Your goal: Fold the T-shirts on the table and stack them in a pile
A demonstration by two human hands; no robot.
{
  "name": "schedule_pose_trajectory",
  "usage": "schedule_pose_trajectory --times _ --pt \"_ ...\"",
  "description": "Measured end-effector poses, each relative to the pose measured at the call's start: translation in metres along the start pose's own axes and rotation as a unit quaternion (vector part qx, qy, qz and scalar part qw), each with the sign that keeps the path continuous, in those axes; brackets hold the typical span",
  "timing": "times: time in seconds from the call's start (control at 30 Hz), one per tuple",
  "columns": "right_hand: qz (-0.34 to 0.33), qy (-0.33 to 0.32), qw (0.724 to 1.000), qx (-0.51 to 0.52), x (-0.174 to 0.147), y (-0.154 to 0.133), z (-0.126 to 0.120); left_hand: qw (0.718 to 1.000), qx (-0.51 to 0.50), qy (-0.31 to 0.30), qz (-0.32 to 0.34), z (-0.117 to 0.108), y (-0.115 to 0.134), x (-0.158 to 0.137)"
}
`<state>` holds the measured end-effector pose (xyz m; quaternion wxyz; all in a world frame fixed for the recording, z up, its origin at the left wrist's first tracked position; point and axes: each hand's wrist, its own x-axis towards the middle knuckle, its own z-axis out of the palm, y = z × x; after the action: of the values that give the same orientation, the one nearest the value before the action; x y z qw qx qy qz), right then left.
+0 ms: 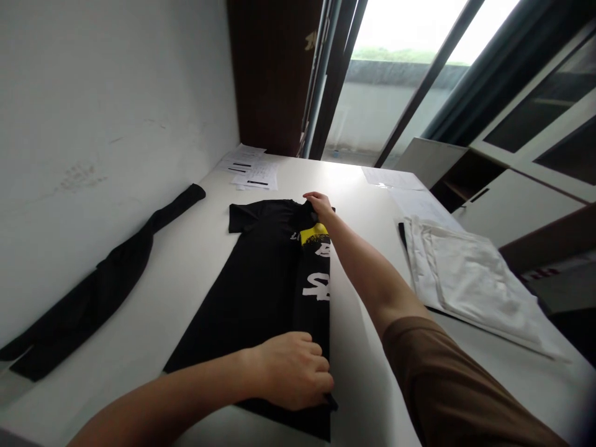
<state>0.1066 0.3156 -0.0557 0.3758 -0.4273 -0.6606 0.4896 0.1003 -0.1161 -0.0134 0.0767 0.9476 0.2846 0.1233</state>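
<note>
A black T-shirt (261, 273) lies on the white table, its right part folded over toward the middle. White lettering and a yellow patch show on the folded part. My left hand (295, 372) is closed on the shirt's edge near the hem, close to me. Farther away, my right hand (319, 206) grips the shirt at the collar and shoulder, with its fingers partly hidden. One short sleeve spreads out to the left at the far end.
Another black garment (102, 292) lies along the wall on the left. Printed papers (255, 174) rest at the table's far left corner. A folded white cloth (470, 273) sits on the right, and more sheets (391, 178) lie beyond it. Cabinets (521, 192) stand past the table's right side.
</note>
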Motion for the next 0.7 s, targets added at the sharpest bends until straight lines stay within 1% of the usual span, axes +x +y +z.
schedule_pose_trajectory --times 0.13,0.27,0.33,0.43,0.5,0.57,0.63,0.7 --pt "-0.013 -0.038 0.999 -0.019 -0.001 0.007 0.015 0.999 -0.032 -0.026 -0.020 -0.002 -0.002 0.001" --pt "-0.057 0.002 0.997 -0.043 -0.003 0.010 0.022 0.998 -0.047 -0.035 -0.031 -0.008 -0.005 -0.001" --pt "-0.076 0.003 0.996 -0.055 -0.003 0.009 0.024 0.997 -0.066 -0.032 -0.036 -0.012 -0.007 -0.003" --pt "-0.091 -0.043 0.989 -0.104 -0.008 0.010 0.025 0.992 -0.115 -0.037 -0.042 -0.014 -0.010 -0.006" --pt "-0.122 -0.062 0.978 -0.158 -0.018 0.011 0.023 0.989 -0.136 -0.043 -0.045 -0.012 -0.012 -0.007" --pt "-0.176 -0.043 0.962 -0.205 -0.029 0.013 0.017 0.990 -0.130 -0.040 -0.047 -0.007 -0.014 -0.006" --pt "-0.217 0.008 0.945 -0.243 -0.039 0.017 0.005 0.993 -0.103 -0.035 -0.051 0.000 -0.013 -0.005" --pt "-0.214 0.075 0.935 -0.273 -0.044 0.024 -0.014 0.995 -0.069 -0.029 -0.062 0.006 -0.011 -0.003"
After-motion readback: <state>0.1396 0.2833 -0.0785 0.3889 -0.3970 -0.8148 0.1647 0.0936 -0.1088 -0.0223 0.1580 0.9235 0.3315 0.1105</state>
